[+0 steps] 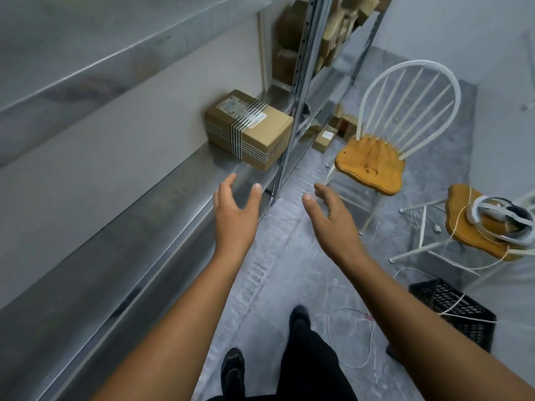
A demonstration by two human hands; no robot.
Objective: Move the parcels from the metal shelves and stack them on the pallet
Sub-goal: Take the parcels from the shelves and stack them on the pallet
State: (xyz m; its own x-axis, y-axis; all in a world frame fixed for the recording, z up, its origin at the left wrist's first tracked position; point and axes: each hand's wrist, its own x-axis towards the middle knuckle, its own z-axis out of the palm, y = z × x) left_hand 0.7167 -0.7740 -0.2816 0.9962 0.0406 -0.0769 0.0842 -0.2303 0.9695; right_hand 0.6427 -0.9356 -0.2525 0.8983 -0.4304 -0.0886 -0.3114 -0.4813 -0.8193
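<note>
A brown cardboard parcel wrapped with striped tape sits on the metal shelf against the wall, near the shelf's far end. My left hand reaches toward it with fingers spread, a short way in front of the parcel and above the shelf edge. My right hand is stretched out beside it over the floor, fingers relaxed and apart. Neither hand touches the parcel. More parcels are stacked on a further shelf unit behind a metal upright. No pallet shows in the view.
A white spindle-back chair with a wooden seat stands right of the shelves. A second chair carries a white headset. A black plastic crate sits on the floor at right. Small boxes and loose cords lie on the floor.
</note>
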